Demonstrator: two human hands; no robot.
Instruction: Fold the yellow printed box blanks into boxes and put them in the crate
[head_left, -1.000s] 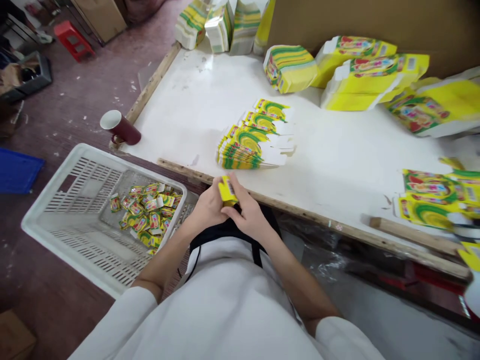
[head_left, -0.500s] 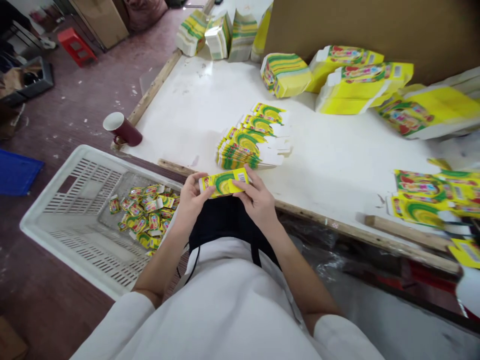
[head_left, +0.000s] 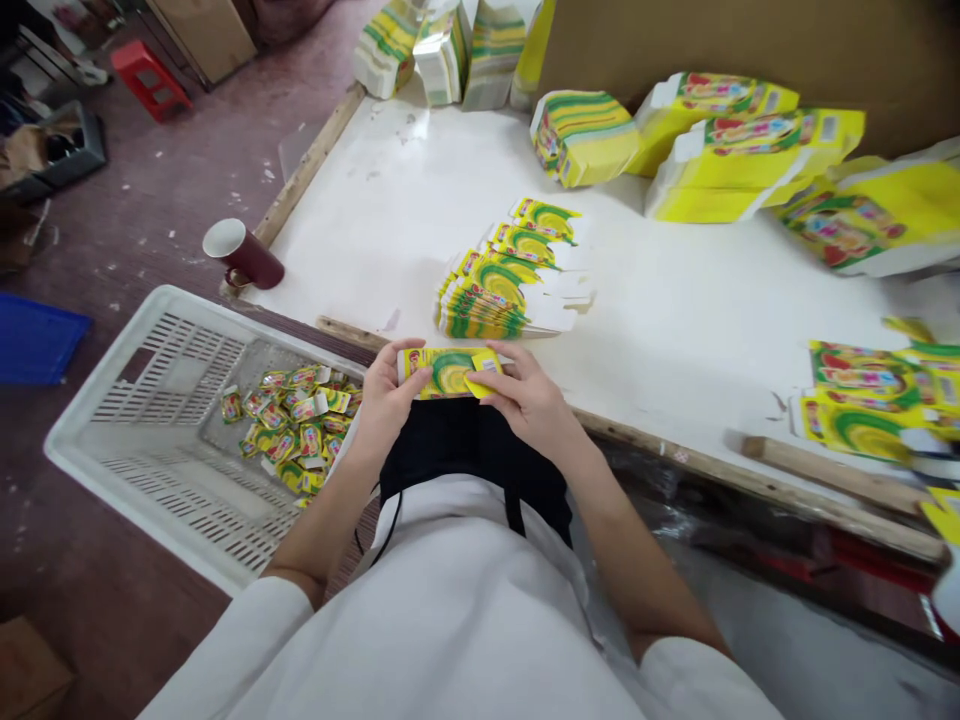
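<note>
A small yellow and green cardboard box (head_left: 450, 373) is held level between both hands, just off the table's front edge. My left hand (head_left: 388, 393) grips its left end, thumb on the printed face. At the other end, my right hand (head_left: 529, 393) pinches the box near a yellow flap with a barcode, thumb and fingers closed on it. Just beyond the hands, a fanned stack of flat cartons (head_left: 495, 285) lies on the white table (head_left: 322, 240). To the left, a white plastic crate (head_left: 150, 420) contains several small packed boxes (head_left: 300, 425).
A maroon mug (head_left: 251, 258) stands at the table's left corner. Carton bundles (head_left: 750, 165) line the back, against a brown cardboard panel (head_left: 750, 50). More flat cartons (head_left: 862, 400) and a wooden strip (head_left: 832, 470) lie at the right. A red stool (head_left: 150, 80) is on the floor.
My right hand has shifted slightly right and down, and the barcode flap at the box's right end now sits folded at a different angle. Both hands still hold the box.
</note>
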